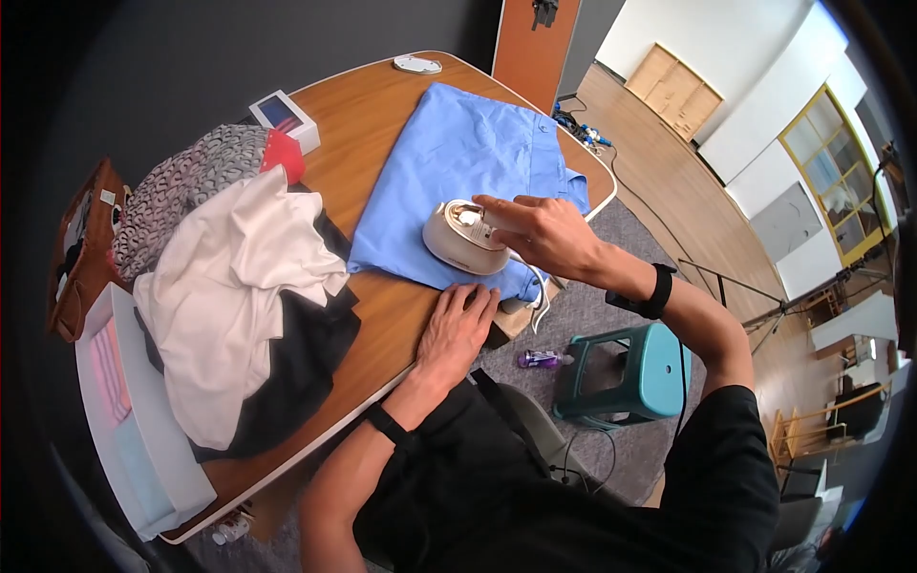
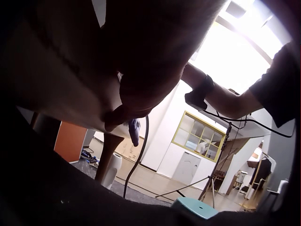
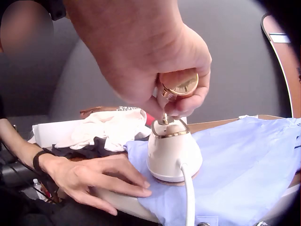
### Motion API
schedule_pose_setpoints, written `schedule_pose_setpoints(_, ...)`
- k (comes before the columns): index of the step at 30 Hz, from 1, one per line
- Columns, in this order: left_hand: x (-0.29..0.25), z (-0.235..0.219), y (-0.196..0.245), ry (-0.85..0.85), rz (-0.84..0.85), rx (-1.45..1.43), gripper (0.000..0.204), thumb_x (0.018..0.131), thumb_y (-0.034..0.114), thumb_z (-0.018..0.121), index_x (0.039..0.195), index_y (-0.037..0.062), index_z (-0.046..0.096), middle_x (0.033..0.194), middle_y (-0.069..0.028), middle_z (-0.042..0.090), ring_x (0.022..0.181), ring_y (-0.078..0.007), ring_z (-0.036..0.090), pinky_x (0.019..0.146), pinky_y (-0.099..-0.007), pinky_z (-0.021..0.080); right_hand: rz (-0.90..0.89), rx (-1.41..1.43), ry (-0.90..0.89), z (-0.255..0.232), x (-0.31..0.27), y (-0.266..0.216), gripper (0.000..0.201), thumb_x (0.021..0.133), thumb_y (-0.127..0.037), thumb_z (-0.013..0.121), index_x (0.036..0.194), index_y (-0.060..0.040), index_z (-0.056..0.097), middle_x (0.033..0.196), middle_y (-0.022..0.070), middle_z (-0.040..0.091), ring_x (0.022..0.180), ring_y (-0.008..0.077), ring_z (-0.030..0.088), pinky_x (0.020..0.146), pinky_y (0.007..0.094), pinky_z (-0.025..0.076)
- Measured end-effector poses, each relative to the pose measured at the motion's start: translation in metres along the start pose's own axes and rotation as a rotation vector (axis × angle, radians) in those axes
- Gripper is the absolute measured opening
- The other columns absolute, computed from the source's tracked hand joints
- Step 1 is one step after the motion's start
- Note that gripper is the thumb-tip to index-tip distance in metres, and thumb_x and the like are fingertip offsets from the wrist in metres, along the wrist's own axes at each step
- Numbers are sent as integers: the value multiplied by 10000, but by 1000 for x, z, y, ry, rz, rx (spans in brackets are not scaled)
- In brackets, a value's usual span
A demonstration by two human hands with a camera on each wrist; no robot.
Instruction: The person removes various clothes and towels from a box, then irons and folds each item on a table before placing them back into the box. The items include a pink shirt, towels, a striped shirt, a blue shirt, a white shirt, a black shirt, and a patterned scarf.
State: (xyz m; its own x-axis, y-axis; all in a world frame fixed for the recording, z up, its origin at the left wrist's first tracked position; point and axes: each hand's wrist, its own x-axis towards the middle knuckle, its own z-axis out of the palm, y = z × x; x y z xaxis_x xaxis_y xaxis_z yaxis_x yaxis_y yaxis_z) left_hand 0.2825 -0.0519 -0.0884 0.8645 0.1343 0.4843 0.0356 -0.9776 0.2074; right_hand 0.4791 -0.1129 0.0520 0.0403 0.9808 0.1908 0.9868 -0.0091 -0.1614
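Light blue folded trousers (image 1: 458, 143), with a waistband on the right side, lie on the wooden table. A white handheld steam iron (image 1: 463, 244) with gold trim stands on their near part, its white cord running down over the table edge. My right hand (image 1: 549, 234) grips the iron's handle, fingers curled round it in the right wrist view, where the handle's gold end (image 3: 182, 84) shows. My left hand (image 1: 454, 334) rests at the near table edge, fingers extended, fingertips right at the trousers' hem. The left wrist view is dark, showing mostly the left hand's underside.
Left on the table (image 1: 382, 334) are a cream cloth (image 1: 229, 286) over dark fabric, a patterned cushion (image 1: 181, 181), a white open box (image 1: 143, 420) and a small white box (image 1: 287, 119). A white pad (image 1: 417, 65) lies at the far edge. A teal stool (image 1: 630, 372) stands below right.
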Motion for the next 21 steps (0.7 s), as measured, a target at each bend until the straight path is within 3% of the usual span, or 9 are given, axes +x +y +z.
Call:
schedule_pose_setpoints(5, 1, -3, -1, 1, 15, -25, 528, 820, 5, 604, 1345, -46, 592, 1296, -160, 601, 1180, -323, 549, 1072, -428, 454, 55, -36, 97, 11, 2, 47, 633, 896, -227, 721, 1500, -210, 533, 1006, 190, 731, 848, 409, 709, 719, 487, 568)
schedule_pose_setpoints(9, 0, -5, -1, 8, 28, -17, 541, 806, -11, 612, 1346, -47, 593, 1311, -158, 597, 1184, -319, 549, 1083, -430, 451, 187, -188, 60, 7, 12, 73, 576, 923, -235, 630, 1492, -230, 540, 1009, 191, 730, 863, 404, 710, 713, 505, 570)
schedule_pose_setpoints(11, -1, -3, 0, 12, 29, -26, 554, 802, -19, 612, 1355, -47, 585, 1328, -160, 588, 1212, -325, 538, 1107, -441, 436, 158, -162, 70, 2, 20, 77, 553, 918, -223, 647, 1465, -216, 568, 948, 192, 737, 832, 393, 715, 696, 493, 569)
schedule_pose_setpoints(12, -3, 0, 0, 15, 28, -39, 563, 802, -22, 611, 1363, -47, 577, 1343, -162, 580, 1239, -332, 528, 1126, -452, 422, 126, -152, 80, 0, 23, 77, 544, 915, -218, 655, 1454, -208, 581, 927, 196, 738, 819, 393, 715, 696, 489, 569)
schedule_pose_setpoints(15, -2, 0, -1, 25, 0, -77, 591, 812, -29, 599, 1400, -42, 541, 1422, -168, 530, 1348, -361, 464, 1191, -506, 348, 132, -195, 29, -10, 28, 50, 561, 903, -180, 694, 1453, -179, 583, 1101, 155, 754, 874, 365, 726, 713, 455, 571)
schedule_pose_setpoints(19, 0, 2, 4, 24, -157, 27, 594, 856, 41, 613, 1428, -62, 493, 1525, -227, 425, 1459, -388, 364, 1238, -574, 248, -2, -75, 34, -21, 32, 18, 607, 870, -169, 750, 1454, -190, 589, 1115, 142, 753, 881, 364, 728, 726, 442, 571)
schedule_pose_setpoints(21, 2, 3, 4, -26, -186, 133, 611, 871, 103, 640, 1430, -84, 478, 1526, -276, 407, 1475, -390, 350, 1248, -581, 233, -75, -24, 29, -20, 37, 0, 570, 881, -182, 733, 1435, -171, 599, 1040, 170, 747, 876, 380, 721, 731, 459, 571)
